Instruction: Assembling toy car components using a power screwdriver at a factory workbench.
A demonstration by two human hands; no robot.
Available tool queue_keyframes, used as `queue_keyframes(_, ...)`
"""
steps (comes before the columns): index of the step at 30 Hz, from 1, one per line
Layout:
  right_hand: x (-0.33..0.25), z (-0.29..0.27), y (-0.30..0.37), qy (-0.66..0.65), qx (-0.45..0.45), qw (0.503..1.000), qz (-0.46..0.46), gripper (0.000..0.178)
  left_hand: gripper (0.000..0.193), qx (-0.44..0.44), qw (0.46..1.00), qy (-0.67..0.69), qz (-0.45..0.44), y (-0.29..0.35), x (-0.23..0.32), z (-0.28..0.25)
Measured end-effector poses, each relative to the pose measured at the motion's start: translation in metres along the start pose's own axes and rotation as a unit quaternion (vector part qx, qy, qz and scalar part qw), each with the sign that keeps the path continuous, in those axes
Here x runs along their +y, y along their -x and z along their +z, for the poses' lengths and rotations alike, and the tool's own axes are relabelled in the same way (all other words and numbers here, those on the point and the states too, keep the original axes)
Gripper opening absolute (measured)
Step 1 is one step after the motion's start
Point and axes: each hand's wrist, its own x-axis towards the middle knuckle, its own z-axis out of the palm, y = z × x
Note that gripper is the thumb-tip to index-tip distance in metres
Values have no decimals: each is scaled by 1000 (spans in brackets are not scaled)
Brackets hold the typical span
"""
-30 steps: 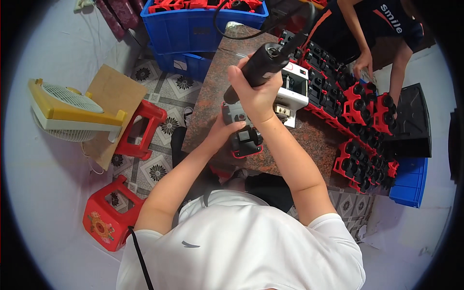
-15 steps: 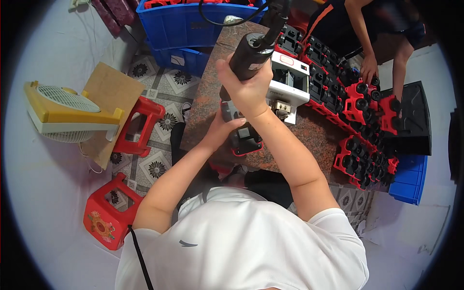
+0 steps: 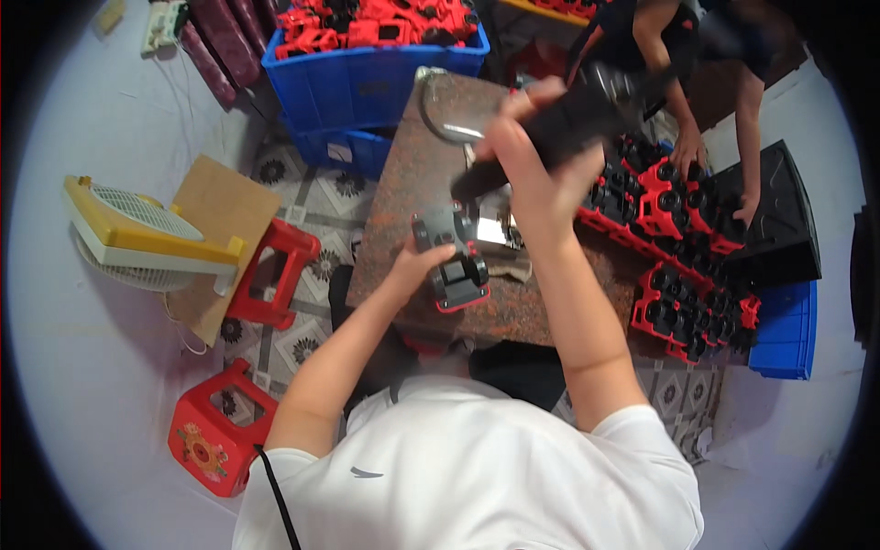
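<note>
Toy car (image 3: 451, 275) is at the table's (image 3: 390, 220) near-left side, left hand (image 3: 414, 268) pinching its left flank, thumb over the top; that's the nearer hand. Long axis runs roughly away from the person, far end canted slightly left. Right hand (image 3: 547, 183) wraps a black power tool (image 3: 568, 124), up-right of the car, nose toward its far end (touching? can't tell from where I stand). Right hand's blurred; left fingertips hidden.

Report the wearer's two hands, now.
Left hand: closed, holding the toy part.
Right hand: closed around the black tool, slightly blurred.
</note>
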Motion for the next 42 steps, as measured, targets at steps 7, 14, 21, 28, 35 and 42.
queue_keyframes(7,-33,-65,89,-137,96,971,170,41,46,4,982,169,-82,20,40,-56)
queue_keyframes(14,-43,-77,142,-138,89,953,255,42,35,-12,956,282,-77,-40,116,-101)
queue_keyframes(21,-48,-73,152,-78,79,949,295,40,45,-104,961,256,32,-161,317,-24)
queue_keyframes(28,-50,-62,165,-72,46,936,341,35,29,181,934,-276,137,-235,279,-58)
queue_keyframes(35,-45,-72,177,-16,12,943,331,36,19,-103,668,-725,-132,-136,139,-57)
queue_keyframes(42,-77,-94,148,44,-52,959,276,53,26,-469,673,-526,-225,-25,113,92)
